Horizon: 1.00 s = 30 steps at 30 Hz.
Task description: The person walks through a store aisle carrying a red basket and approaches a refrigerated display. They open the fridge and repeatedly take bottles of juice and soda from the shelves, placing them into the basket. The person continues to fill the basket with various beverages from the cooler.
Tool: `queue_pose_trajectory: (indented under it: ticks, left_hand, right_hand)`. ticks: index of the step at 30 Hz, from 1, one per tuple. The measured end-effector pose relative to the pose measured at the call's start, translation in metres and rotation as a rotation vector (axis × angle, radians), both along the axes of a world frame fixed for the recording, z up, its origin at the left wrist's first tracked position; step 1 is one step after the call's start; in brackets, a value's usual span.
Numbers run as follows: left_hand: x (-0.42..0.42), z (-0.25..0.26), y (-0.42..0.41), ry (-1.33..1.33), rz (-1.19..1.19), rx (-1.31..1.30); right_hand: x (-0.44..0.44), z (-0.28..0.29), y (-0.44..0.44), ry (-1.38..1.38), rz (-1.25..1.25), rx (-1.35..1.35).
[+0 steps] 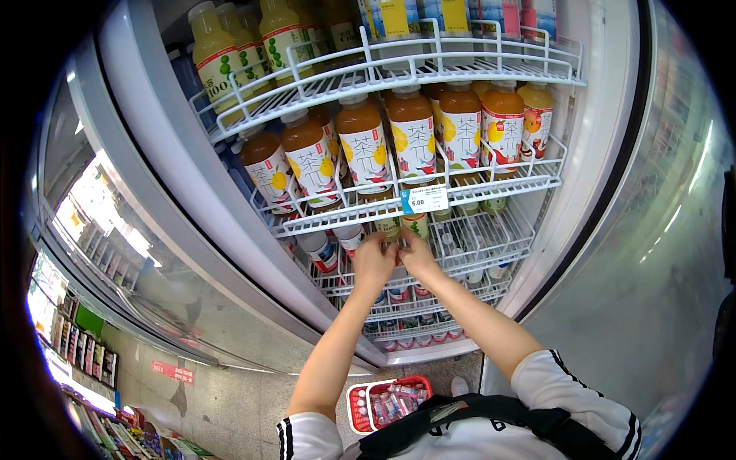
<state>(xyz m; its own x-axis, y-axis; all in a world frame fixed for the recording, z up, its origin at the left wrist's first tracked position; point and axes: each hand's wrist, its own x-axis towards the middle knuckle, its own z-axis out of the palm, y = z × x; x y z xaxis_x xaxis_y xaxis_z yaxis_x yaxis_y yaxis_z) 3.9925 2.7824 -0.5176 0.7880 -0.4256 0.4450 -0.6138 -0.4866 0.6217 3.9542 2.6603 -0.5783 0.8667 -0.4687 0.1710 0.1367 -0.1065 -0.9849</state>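
Note:
Both my hands reach into an upright drinks cooler, at the front of a white wire shelf (483, 253) below the row of tea bottles. My left hand (375, 259) has its fingers at the base of a pale yellow bottle (388, 227). Just right of it, my right hand (418, 253) touches the lower part of another such bottle (415, 224). The fingertips of both hands nearly meet; how firmly they grip is not clear. Above them stand brown tea bottles (365, 149) with white labels, behind a wire rail bearing a price tag (424, 199).
Yellow juice bottles (282, 40) and cartons (394, 17) fill the top shelf. Lower shelves hold more bottles. Door panels flank the opening on both sides. On the floor below stands a red basket (360, 425) of small bottles; stocked shelving (83, 351) is at far left.

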Motion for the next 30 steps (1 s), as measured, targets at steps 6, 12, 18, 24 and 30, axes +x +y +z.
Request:
queue_pose_trajectory:
  ticks: [6,12,18,24,30]
  left_hand:
    - [-0.007,0.012,0.028,-0.061,0.488,0.098]
    - [0.024,-0.007,0.043,0.01,0.362,0.143]
    - [0.024,0.004,0.056,0.037,0.258,0.135]
    - [-0.06,0.138,0.09,-0.035,0.092,0.252]
    - [-0.054,0.281,0.112,-0.381,-0.034,-0.237]
  right_hand:
    - [-0.021,0.039,0.023,0.052,0.083,0.014]
    - [-0.032,0.05,0.044,0.081,0.155,-0.052]
    - [-0.034,0.052,0.041,0.122,0.165,-0.291]
    - [-0.076,0.147,0.052,-0.226,0.275,-0.464]
    - [-0.089,0.299,0.057,-0.574,0.226,-0.51]
